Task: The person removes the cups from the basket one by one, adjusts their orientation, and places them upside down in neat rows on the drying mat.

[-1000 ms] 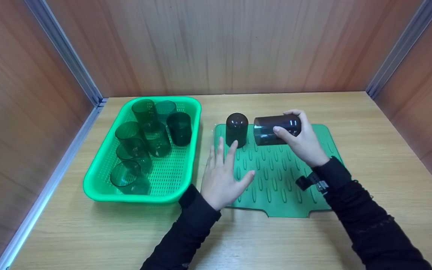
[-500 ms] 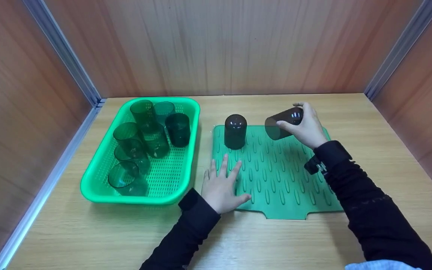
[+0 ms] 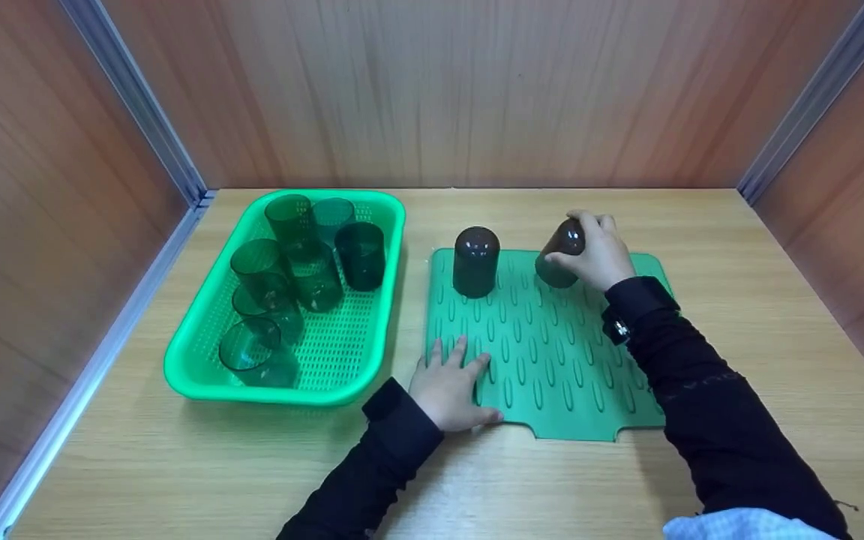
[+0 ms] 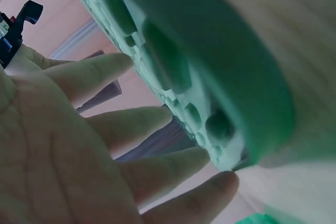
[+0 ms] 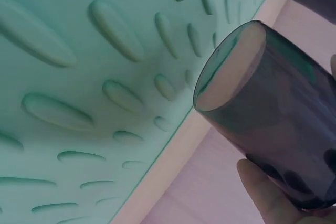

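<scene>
My right hand (image 3: 603, 256) grips a dark, see-through cup (image 3: 569, 237) near its base, thumb on one side. The cup tilts with its mouth downward over the back of a green ridged mat (image 3: 544, 367). In the right wrist view, the cup (image 5: 283, 114) shows its open rim a little apart from the mat. A second dark cup (image 3: 475, 262) stands upside down on the mat's back left. At the mat's front left, my left hand (image 3: 448, 391) lies with spread fingers; in the left wrist view its fingertips (image 4: 226, 182) are at the mat's edge.
Left of the mat, a green perforated basket (image 3: 357, 360) holds several dark see-through cups (image 3: 259, 352). Wooden panels (image 3: 447, 97) close off the back and both sides of the light wooden table (image 3: 252, 465).
My right hand has turned the cup from lying sideways to mouth-down and lowered it toward the mat. My left hand has drawn back from the standing cup to the mat's front left.
</scene>
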Tool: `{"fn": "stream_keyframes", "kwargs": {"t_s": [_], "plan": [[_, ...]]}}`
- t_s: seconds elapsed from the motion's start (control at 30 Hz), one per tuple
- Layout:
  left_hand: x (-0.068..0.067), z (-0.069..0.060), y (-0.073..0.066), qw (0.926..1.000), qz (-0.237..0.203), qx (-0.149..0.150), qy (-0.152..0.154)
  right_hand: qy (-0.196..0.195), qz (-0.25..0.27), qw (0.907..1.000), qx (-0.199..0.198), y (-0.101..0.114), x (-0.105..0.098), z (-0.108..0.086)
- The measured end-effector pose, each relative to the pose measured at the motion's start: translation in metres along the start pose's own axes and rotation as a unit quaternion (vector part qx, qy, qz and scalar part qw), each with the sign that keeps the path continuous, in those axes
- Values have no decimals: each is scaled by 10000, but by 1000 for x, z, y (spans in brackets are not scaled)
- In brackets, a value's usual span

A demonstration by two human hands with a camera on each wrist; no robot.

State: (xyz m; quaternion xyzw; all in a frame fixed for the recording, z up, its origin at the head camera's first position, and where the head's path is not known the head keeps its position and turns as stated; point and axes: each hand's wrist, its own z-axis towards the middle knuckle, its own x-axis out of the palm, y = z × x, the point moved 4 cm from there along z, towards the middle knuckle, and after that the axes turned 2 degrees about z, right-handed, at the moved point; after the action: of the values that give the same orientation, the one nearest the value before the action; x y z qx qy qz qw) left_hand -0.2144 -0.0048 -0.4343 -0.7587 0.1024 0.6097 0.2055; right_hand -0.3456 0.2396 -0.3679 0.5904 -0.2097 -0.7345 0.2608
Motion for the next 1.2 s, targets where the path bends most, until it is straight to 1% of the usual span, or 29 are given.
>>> {"fn": "stream_keyframes", "kwargs": {"t_s": [0.17, 0.4, 0.57, 0.83, 1.07, 1.2], "plan": [[1, 0, 0, 9999, -41, 4, 139, 100, -157, 9998, 85, 1, 7, 4], [2, 1, 1, 9999, 40, -15, 166, 124, -240, 9996, 68, 1, 17, 8], [3, 3, 0, 9997, 138, -4, 204, 231, -221, 9995, 72, 2, 23, 9], [3, 3, -1, 9996, 228, 18, 161, 249, -377, 9990, -24, 1, 29, 9], [2, 2, -2, 9997, 195, 17, 130, 305, -552, 9980, -31, 1, 33, 8], [2, 3, -3, 9998, 183, 19, 97, 358, -567, 9978, 22, 1, 33, 8]]}}
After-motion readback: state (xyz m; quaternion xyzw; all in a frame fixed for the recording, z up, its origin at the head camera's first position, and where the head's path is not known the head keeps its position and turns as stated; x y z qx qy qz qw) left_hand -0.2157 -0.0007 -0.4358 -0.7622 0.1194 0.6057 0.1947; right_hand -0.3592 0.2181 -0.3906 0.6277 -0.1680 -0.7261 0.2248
